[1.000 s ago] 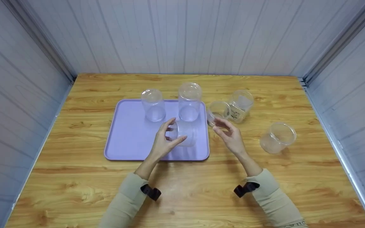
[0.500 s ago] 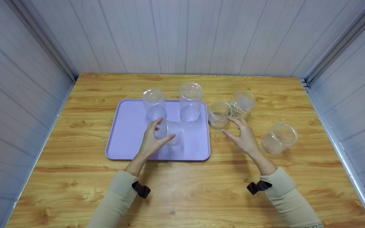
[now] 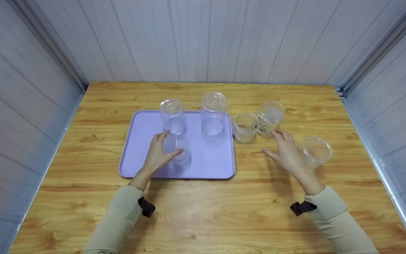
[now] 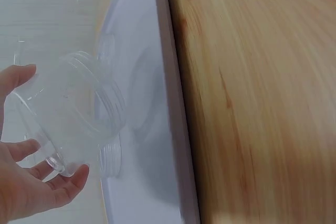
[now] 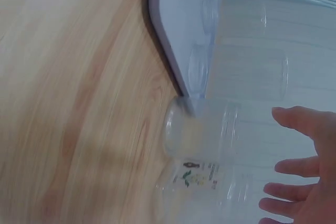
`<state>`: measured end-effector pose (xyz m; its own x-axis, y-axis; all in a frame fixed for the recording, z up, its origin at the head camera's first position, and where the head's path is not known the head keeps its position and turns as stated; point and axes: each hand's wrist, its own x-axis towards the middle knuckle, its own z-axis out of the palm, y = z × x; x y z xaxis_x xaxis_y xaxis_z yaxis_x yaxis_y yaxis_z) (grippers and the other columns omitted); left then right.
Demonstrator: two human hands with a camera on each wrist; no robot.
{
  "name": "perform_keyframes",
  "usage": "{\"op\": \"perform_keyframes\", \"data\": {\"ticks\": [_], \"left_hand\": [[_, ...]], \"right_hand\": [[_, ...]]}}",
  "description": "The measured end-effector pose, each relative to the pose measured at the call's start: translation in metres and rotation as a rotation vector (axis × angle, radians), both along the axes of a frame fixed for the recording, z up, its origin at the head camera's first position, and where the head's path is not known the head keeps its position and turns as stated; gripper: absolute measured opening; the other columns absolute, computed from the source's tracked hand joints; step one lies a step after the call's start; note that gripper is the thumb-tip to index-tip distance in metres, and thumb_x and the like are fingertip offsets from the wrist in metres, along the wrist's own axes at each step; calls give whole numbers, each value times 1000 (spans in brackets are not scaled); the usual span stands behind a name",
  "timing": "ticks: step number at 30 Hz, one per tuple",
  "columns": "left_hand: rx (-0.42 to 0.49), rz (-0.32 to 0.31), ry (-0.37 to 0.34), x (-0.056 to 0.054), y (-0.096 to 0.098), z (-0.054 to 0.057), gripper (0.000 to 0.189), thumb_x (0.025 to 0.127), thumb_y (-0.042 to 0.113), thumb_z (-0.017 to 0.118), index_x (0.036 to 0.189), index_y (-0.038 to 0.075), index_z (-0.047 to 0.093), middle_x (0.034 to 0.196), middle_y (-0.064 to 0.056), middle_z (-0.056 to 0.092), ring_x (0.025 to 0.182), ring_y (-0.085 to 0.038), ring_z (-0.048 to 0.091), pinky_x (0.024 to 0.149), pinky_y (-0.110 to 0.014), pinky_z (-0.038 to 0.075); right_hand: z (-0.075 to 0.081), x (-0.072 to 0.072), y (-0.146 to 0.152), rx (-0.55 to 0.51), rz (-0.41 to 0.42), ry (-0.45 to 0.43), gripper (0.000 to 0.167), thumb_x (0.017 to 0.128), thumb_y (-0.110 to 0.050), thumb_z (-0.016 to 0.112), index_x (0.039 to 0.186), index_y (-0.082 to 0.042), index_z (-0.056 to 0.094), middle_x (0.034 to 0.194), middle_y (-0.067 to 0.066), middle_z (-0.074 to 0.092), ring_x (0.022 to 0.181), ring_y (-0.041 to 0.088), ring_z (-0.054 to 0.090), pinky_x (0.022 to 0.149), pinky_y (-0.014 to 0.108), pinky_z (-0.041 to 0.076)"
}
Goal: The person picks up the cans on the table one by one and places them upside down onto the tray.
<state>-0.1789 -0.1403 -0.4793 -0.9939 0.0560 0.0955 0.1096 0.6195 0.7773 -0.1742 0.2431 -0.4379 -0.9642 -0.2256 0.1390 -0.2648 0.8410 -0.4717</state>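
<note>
My left hand (image 3: pixel 155 151) grips a clear plastic jar (image 4: pixel 68 108) by its base end, fingers and thumb spread around it. In the left wrist view the jar is tilted, with its threaded mouth towards the lilac tray (image 3: pixel 210 167) below. Two more clear jars, a shorter one (image 3: pixel 173 118) and a taller one (image 3: pixel 213 116), stand mouth down along the tray's back edge. To the right of the tray, my right hand (image 3: pixel 289 153) hovers above the table with nothing in it, thumb and fingers apart. It partly covers a clear jar (image 3: pixel 316 150) behind it.
Just right of the tray, a low clear jar (image 3: pixel 245 133) stands mouth up beside a jar with a printed label (image 3: pixel 266 125). All rest on a wood-grain table (image 3: pixel 203 215), with pale panel walls (image 3: pixel 203 42) at the back and sides.
My left hand has carried the jar leftward over the tray and tilted its mouth downward. My right hand has drawn away to the right, towards the jar at far right.
</note>
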Motion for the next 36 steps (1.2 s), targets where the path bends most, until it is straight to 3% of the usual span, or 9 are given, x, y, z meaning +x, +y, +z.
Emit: {"op": "perform_keyframes", "data": {"ticks": [9, 19, 26, 31, 36], "left_hand": [[-133, -2, -53, -6, -20, 3, 82, 71, 35, 71, 134, -1, 33, 122, -23, 37, 115, -36, 34, 92, -49, 34], [-259, 15, -95, -19, -38, 8, 84, 71, 35, 70, 135, -2, 29, 124, -26, 34, 113, -40, 32, 87, -52, 37], [-338, 33, -112, -30, -51, 14, 85, 71, 35, 70, 135, -3, 28, 125, -29, 33, 113, -43, 32, 90, -52, 34], [-379, 65, -115, -41, -57, 17, 85, 71, 35, 69, 134, -5, 28, 125, -31, 33, 112, -45, 32, 90, -53, 33], [-411, 93, -160, -50, -62, 18, 86, 73, 36, 67, 136, -5, 26, 129, -33, 28, 114, -47, 30, 88, -56, 33]], "right_hand": [[6, 0, 26, 119, -50, -92, 76, 78, -30, 67, 134, 4, 29, 133, 33, 24, 119, 51, 20, 92, 64, 14], [14, 0, 48, 129, -128, -192, 86, 77, -47, 63, 136, 3, 25, 137, 34, 12, 122, 52, 10, 92, 66, 4], [15, 1, 63, 155, -170, -214, 88, 74, -47, 66, 135, 3, 27, 136, 36, 11, 119, 55, 10, 89, 68, 7], [15, 1, 73, 117, -179, -251, 89, 74, -46, 66, 136, 3, 24, 136, 36, 6, 120, 56, 5, 87, 70, 4], [12, -2, 82, 109, -184, -279, 93, 73, -50, 65, 137, 2, 21, 137, 36, 4, 120, 57, 3, 85, 71, 6]]}}
